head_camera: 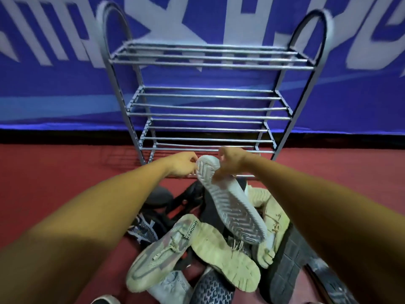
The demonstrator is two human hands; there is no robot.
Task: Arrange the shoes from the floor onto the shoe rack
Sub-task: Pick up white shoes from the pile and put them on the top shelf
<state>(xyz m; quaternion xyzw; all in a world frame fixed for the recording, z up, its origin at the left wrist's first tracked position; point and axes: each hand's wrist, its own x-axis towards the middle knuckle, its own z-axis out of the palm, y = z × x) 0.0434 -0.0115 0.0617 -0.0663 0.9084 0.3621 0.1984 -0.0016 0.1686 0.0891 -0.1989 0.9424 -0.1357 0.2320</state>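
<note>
A grey shoe (pixel 230 200) with a pale ridged sole is lifted above the pile, sole facing me. My right hand (pixel 230 161) grips it near its far end. My left hand (pixel 185 164) touches that same end from the left, fingers curled at its edge. The metal shoe rack (pixel 206 102) stands straight ahead against the wall, and all three of its barred shelves are bare. Below my arms lies a heap of shoes (pixel 208 249) on the red floor: a greenish knit sneaker (pixel 157 253), a cream sole-up shoe (pixel 223 255), beige and black ones.
A blue banner (pixel 65 84) with large white letters covers the wall behind the rack. The red floor (pixel 54 172) stretches left and right of the pile. Dark-soled shoes (pixel 289 264) lie at the lower right.
</note>
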